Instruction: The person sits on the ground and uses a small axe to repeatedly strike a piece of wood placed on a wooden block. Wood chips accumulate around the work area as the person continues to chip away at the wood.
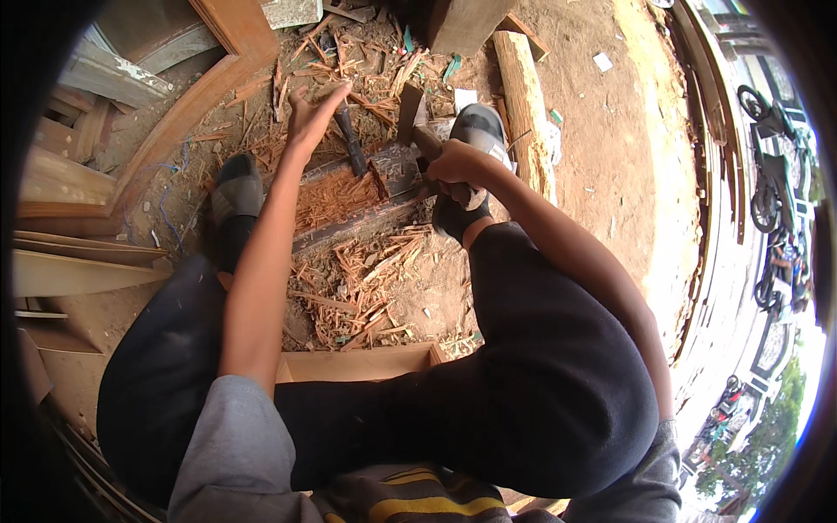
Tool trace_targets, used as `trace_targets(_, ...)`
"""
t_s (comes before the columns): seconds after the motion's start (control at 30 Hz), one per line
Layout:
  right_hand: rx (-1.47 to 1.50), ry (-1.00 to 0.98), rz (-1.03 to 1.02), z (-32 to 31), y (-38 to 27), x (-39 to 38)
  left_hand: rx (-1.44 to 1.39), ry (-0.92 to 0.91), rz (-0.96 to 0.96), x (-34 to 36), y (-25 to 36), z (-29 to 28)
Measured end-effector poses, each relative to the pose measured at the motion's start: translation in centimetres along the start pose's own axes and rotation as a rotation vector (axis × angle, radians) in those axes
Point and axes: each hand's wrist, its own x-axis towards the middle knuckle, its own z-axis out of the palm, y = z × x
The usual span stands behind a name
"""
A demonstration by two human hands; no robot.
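Note:
A dark chisel (351, 144) stands tilted in a wooden beam (405, 179), its lower end at a rough, reddish hollow cut into the wood. Beside the chisel's upper end, my left hand (312, 118) is open, with its fingers apart and not wrapped round the tool. My right hand (458, 166) is closed round the wooden handle of a hatchet-like tool (410, 113), whose dark, flat head is raised to the right of the chisel. Splintered chips (340, 200) fill part of the hollow. My feet, in dark footwear, are at either side of the beam.
Wood chips (366, 288) litter the dirt ground. A curved wooden frame (187, 131) and boards (87, 266) lie at left. A rough timber (523, 105) and a thick block (462, 26) are at far right of the beam. Long planks (711, 131) and parked motorcycles (765, 187) line the right.

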Motion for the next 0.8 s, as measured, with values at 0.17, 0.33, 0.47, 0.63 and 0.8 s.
trace_targets(0.17, 0.01, -0.308, 0.251, -4.3, -0.4, 1.1, 0.434, 0.093, 0.288, 0.1, 4.7, 0.2)
trace_targets(0.33, -0.089, -0.163, -0.018, -1.8, 0.7, 0.9, 0.799, 0.12, 0.307, 2.2, 3.9, 2.5)
trace_targets(0.47, -0.03, -0.121, 0.039, -1.2, 1.3, 0.8, 0.883, 0.176, 0.309, 3.2, 3.4, 3.4)
trace_targets(0.63, 0.058, -0.078, -0.011, -1.0, 1.3, 1.5, 0.913, 0.159, 0.208, 5.5, 2.3, 4.1)
trace_targets(0.8, 0.016, -0.069, 0.014, -1.2, 0.4, 1.5, 0.936, 0.138, 0.186, 5.9, 2.5, 3.7)
